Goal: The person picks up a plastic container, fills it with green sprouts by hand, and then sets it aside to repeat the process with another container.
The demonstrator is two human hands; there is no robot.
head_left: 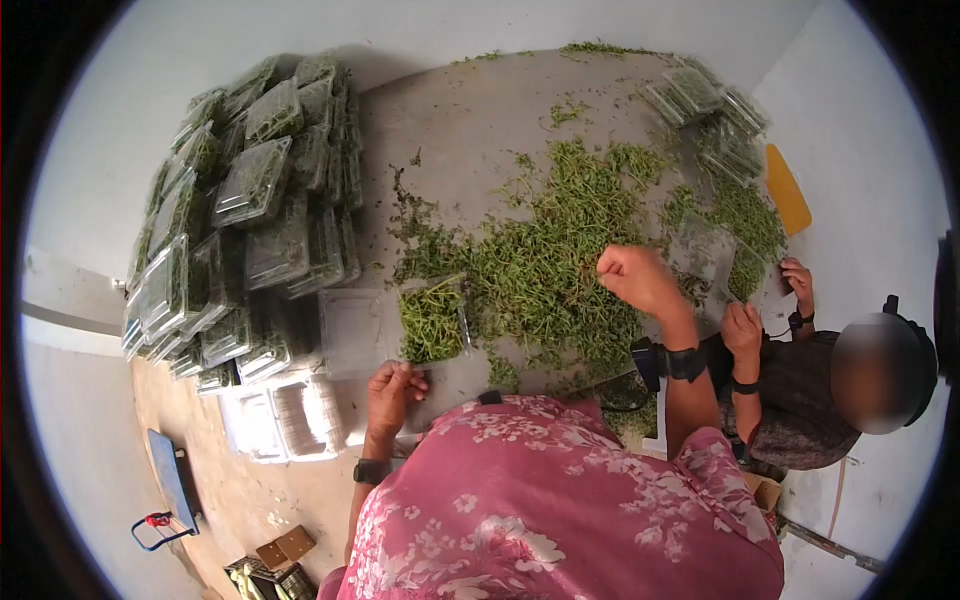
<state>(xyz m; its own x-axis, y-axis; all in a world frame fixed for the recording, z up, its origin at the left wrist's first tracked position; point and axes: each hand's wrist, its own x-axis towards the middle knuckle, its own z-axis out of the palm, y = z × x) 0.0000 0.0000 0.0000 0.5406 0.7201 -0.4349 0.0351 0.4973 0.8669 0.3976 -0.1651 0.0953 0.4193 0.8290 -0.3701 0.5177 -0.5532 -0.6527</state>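
Filling seems underway: left hand (pixel 396 388) curled beside an open plastic clamshell (pixel 358 328) of green sprigs (pixel 560 250) on the counter (pixel 440 115); right hand (pixel 636 280) curled above the pile. Cannot tell what either grip holds. Closing would call for tucked-in stems.

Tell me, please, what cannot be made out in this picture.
All in the head view:
Right hand: its curled fingers hide whether it holds anything.
Left hand: too small to tell whether it touches the open clear box.
Stacked boxes: the front ones hide those behind, so no full count.
Table: the pink floral shirt hides part of its near edge.
Crate: cut off by the bottom edge.
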